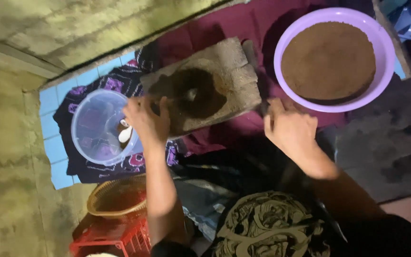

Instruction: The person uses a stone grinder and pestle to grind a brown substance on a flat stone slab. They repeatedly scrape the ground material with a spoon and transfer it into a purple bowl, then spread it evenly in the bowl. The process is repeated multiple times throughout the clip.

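Observation:
A stone grinding slab [236,71] lies on a maroon cloth [243,24], with a dark brown smear of paste [193,93] in its middle. My left hand [147,121] rests at the slab's near left corner, fingers curled, close to the clear plastic tub [89,126]. My right hand [288,128] is at the slab's near right corner, fingers closed around a dark object [264,108] that I cannot make out. A purple basin [381,52] full of brown powder [328,59] stands to the right of the slab.
The clear tub sits on a dark patterned cloth [115,83] over blue tiles [53,143] and holds a small white spoon [125,134]. A woven basket [117,197] rests on a red crate [115,238] at the lower left. Rough concrete wall runs along the left and top.

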